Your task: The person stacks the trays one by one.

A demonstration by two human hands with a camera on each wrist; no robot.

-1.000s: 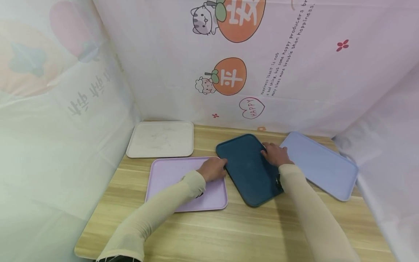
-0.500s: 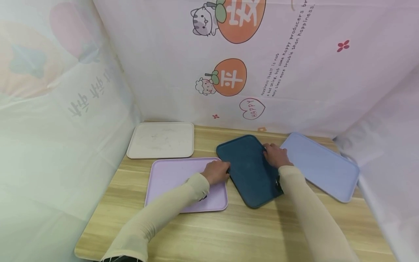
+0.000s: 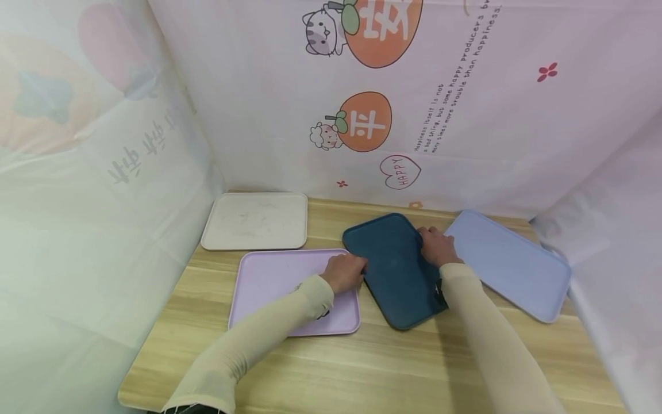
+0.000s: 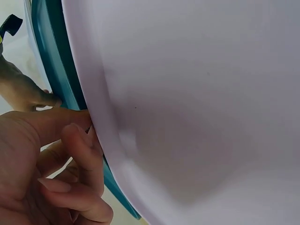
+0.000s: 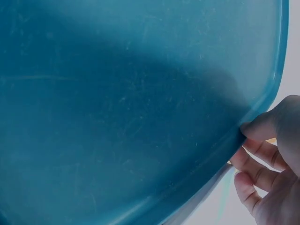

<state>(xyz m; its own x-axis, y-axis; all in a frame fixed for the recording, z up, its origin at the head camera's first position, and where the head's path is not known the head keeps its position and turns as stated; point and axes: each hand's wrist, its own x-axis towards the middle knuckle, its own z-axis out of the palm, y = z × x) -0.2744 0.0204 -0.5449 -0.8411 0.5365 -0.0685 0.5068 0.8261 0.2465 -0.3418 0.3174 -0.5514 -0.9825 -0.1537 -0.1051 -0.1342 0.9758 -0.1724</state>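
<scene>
A dark teal tray (image 3: pixel 398 270) lies slanted in the middle of the table, with a hand at each long side. My left hand (image 3: pixel 345 273) reaches over the purple tray (image 3: pixel 274 282) and grips the teal tray's left edge. Up close in the left wrist view, the left hand's fingers (image 4: pixel 79 154) are curled where the two trays' rims meet, their tips partly hidden. On the other side, my right hand (image 3: pixel 438 247) pinches the teal rim; the right wrist view has its thumb (image 5: pixel 262 126) on top of the rim and the other fingers below.
A white tray (image 3: pixel 256 221) lies at the back left, behind the purple one. To the right, a light blue tray (image 3: pixel 509 259) rests slanted near the side curtain (image 3: pixel 615 230). Printed cloth (image 3: pixel 269 115) hangs behind the wooden table (image 3: pixel 331 374).
My left hand has shifted slightly right, onto the teal tray's left edge. The right hand keeps its hold on the rim, and the trays stay nearly where they were.
</scene>
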